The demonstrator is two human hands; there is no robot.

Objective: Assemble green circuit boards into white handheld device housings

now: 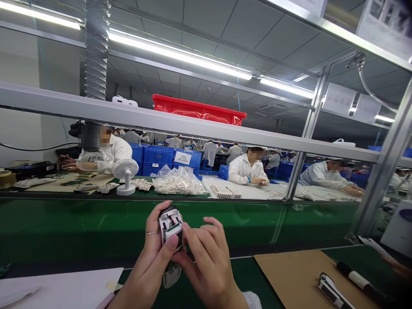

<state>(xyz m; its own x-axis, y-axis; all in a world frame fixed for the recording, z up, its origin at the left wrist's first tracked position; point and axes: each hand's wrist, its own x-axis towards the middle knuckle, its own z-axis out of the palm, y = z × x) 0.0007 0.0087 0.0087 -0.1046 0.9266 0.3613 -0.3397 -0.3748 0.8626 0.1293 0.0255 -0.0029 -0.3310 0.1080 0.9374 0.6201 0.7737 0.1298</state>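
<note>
My left hand (149,262) holds a small black-and-white electronic device (170,221) upright, its fingers behind and its thumb pressed on the front. The casing is open, showing a green circuit board and thin red wires inside. My right hand (209,257) is closed at the device's right edge, with index fingertip and thumb against it and the other fingers curled. Below the device, between my wrists, is a pale rounded part (172,277); whether it is joined to the device I cannot tell.
A green conveyor belt (80,223) runs across ahead. At right, a white-and-black device (333,292) lies on a brown board (289,274); white paper (58,287) lies at left. Beyond the belt stand a small fan (126,176) and a bag of parts (180,180). Several co-workers sit opposite.
</note>
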